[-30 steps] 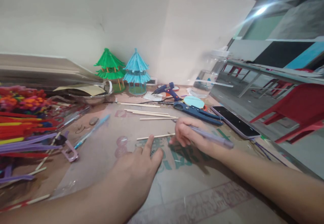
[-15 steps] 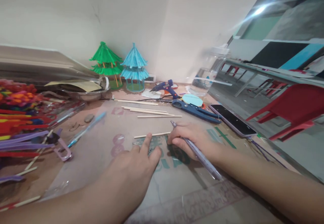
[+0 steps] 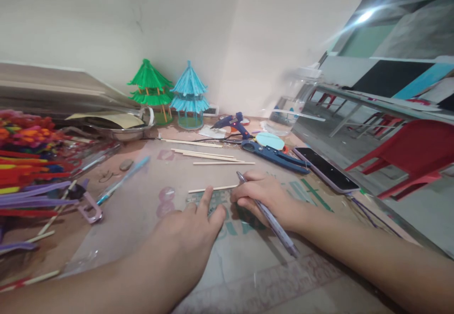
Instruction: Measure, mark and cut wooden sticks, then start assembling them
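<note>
My left hand (image 3: 184,238) lies low over the table with its index finger stretched out, the tip pressing on a thin wooden stick (image 3: 197,191). Its thumb is held apart, and no object is in its grip. At the stick's right end are the fingertips of my right hand (image 3: 271,196); whether they pinch the stick is hidden. A purple pen (image 3: 278,229) is tucked in that hand, slanting between the fingers with its back end toward me. Several more pale sticks (image 3: 213,156) lie just beyond both hands.
Behind the sticks are a glue gun (image 3: 232,122), blue-handled cutters (image 3: 276,155) and a phone (image 3: 326,168). Green (image 3: 151,82) and blue (image 3: 189,87) model pagodas stand by the wall. Colourful pipe cleaners (image 3: 31,172) and a blue pen (image 3: 124,180) lie left. A water jug (image 3: 289,110) stands at the back right.
My right hand has shifted slightly left, and the purple pen's back end has swung left and down. My left fingertip stays on the stick.
</note>
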